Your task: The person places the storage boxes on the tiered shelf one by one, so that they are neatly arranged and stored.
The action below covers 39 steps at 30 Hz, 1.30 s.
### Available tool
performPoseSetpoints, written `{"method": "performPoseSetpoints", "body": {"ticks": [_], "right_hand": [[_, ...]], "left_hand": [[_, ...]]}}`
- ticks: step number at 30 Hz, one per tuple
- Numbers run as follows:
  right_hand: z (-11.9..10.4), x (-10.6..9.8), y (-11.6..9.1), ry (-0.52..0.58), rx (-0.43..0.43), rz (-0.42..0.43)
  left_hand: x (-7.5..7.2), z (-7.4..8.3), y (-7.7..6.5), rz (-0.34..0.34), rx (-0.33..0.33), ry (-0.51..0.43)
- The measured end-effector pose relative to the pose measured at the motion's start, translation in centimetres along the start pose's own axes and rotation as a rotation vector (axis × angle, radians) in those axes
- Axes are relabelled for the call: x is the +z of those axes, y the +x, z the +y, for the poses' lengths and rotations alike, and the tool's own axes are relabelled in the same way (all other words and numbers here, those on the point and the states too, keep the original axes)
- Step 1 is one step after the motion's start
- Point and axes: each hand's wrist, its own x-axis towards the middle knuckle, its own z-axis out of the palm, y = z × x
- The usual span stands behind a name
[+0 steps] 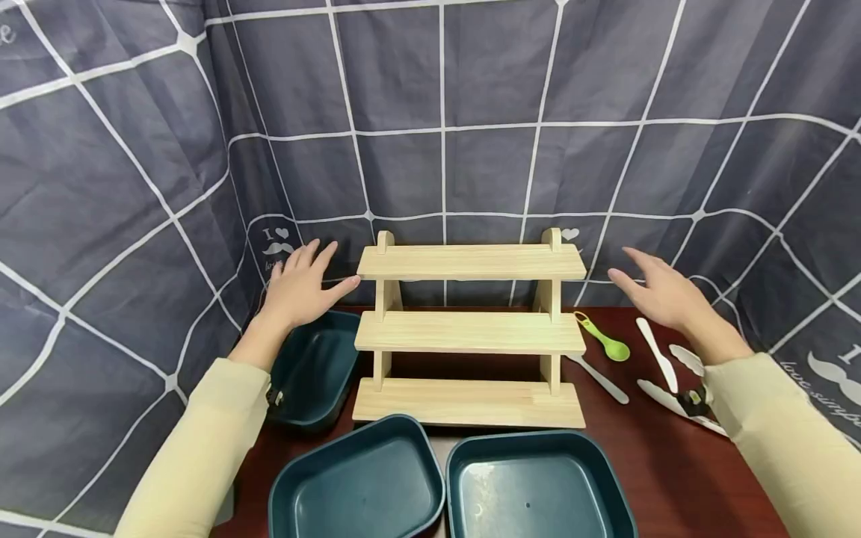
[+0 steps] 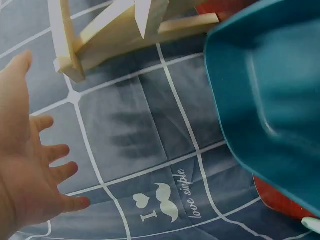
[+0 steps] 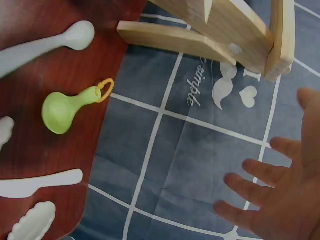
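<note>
A three-tier wooden shelf (image 1: 469, 332) stands in the middle of the table, its tiers bare. My left hand (image 1: 300, 288) is raised beside its upper left end, fingers spread, thumb close to the top tier; whether it touches cannot be told in the head view. In the left wrist view the left hand (image 2: 30, 155) holds nothing and the shelf's side (image 2: 67, 45) is apart from it. My right hand (image 1: 662, 293) hovers to the right of the shelf, fingers extended and free of any object. The right wrist view shows the right hand (image 3: 280, 185) apart from the shelf's end (image 3: 280, 40).
Dark teal bins stand at the left (image 1: 316, 366), front left (image 1: 363, 486) and front right (image 1: 538, 486). Right of the shelf lie a green spoon (image 1: 613, 347), a white knife (image 1: 655, 355) and several other pale utensils. A grey checked curtain (image 1: 491, 172) surrounds the table (image 1: 699, 478).
</note>
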Motion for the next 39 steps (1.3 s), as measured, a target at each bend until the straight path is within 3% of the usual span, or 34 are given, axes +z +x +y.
{"method": "performPoseSetpoints", "body": {"ticks": [9, 14, 18, 25, 33, 39], "right_hand": [[-0.1, 3.4, -4.3, 0.172, -0.012, 0.046], [-0.7, 5.6, -6.5, 0.253, -0.016, 0.007], [-1.4, 7.6, -8.0, 0.390, -0.006, -0.054], [-2.0, 11.3, -10.2, 0.633, 0.074, -0.213], [-2.2, 13.5, -11.4, 0.777, 0.150, -0.303], [-2.5, 13.8, -11.6, 0.853, 0.196, -0.342]], "left_hand": [[0.9, 0.1, -4.1, 0.122, -0.004, -0.118], [1.6, 0.2, -7.4, 0.143, -0.035, -0.194], [2.2, 0.2, -10.3, 0.131, -0.054, -0.242], [4.2, -0.1, -15.6, 0.018, -0.033, -0.256], [5.9, -0.7, -21.1, -0.149, -0.200, -0.295], [7.2, -1.7, -23.6, -0.238, -0.296, -0.335]]}}
